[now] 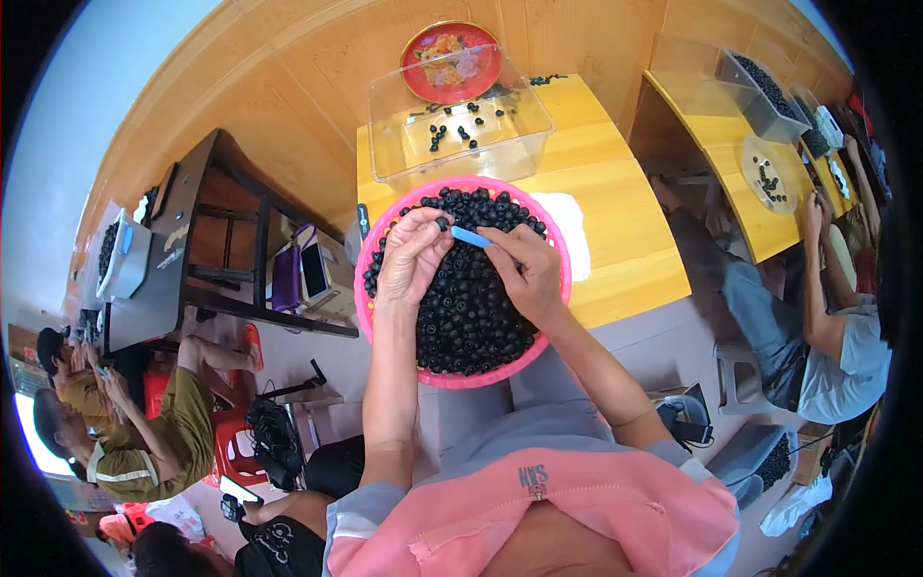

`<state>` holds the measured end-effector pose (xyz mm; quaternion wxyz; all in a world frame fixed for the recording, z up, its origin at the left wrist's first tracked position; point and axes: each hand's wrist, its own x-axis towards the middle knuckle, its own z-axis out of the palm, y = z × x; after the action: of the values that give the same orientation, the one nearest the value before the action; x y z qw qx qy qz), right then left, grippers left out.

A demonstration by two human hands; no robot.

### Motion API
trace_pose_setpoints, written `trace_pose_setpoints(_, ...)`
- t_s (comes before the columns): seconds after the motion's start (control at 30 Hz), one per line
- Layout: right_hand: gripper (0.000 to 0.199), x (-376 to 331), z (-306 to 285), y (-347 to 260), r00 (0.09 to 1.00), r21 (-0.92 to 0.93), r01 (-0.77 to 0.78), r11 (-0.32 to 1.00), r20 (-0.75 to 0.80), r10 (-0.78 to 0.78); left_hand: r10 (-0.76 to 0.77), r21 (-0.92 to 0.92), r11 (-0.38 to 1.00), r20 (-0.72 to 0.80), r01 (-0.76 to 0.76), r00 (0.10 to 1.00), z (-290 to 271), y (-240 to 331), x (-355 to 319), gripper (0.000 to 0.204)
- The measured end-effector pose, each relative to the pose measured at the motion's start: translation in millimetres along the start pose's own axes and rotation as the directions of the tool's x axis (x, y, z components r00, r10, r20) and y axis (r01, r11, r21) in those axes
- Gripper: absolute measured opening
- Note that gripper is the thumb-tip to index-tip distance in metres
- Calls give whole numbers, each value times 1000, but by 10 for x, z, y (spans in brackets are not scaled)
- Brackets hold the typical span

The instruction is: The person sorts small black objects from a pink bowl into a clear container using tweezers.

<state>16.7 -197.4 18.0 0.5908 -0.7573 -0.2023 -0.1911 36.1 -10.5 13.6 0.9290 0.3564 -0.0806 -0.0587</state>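
A small black rounded piece [442, 223] is shown with a dark, smooth surface, much like the many pieces heaped below it; a slim light-blue tool [470, 237] is seen as a short, straight bar, its tip pointed at the piece. The black pieces [471, 322], several marked by a pale-ringed hole, are contained by a round pink basket [481, 381], whose near rim is seen above grey-clad legs and whose far rim overlaps the yellow wooden bench [630, 207]. Beyond that rim a clear plastic box [514, 161] is placed, with a few black pieces scattered inside, so the far side is closed off by its walls. On the right, a white sheet [569, 231] is partly covered by the rim, and past it a stretch of open wood is left up to the bench's curved-looking edge. The small piece is pinched between thumb and fingers of the left hand [413, 258] — over the upper left part of the heap — while the tool is gripped by the right hand [531, 267], just beside it; whether tip and piece touch cannot be told.
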Motion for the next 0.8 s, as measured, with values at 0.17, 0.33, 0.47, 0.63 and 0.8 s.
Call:
trace_pose_setpoints(0.17,21,-27,-7,16,1000,-33,10,999,-17,-10,-9,38,999,2,9,1000,11,-21,-24,16)
trace_pose_setpoints(0.33,21,-40,-5,0,1000,-30,-9,1000,9,9,9,46,999,-19,-8,1000,31,-27,-43,16)
trace_pose_setpoints(0.47,22,-30,-13,20,1000,-49,29,998,6,-29,24,52,998,-18,-23,1000,41,-32,-42,15)
trace_pose_setpoints(0.63,20,-18,0,24,998,-58,54,997,-26,-56,10,41,999,-25,-9,1000,60,-17,-38,15)
trace_pose_setpoints(0.8,22,-21,4,14,1000,-54,21,998,0,-21,9,29,1000,-15,-9,1000,55,-12,-39,13)
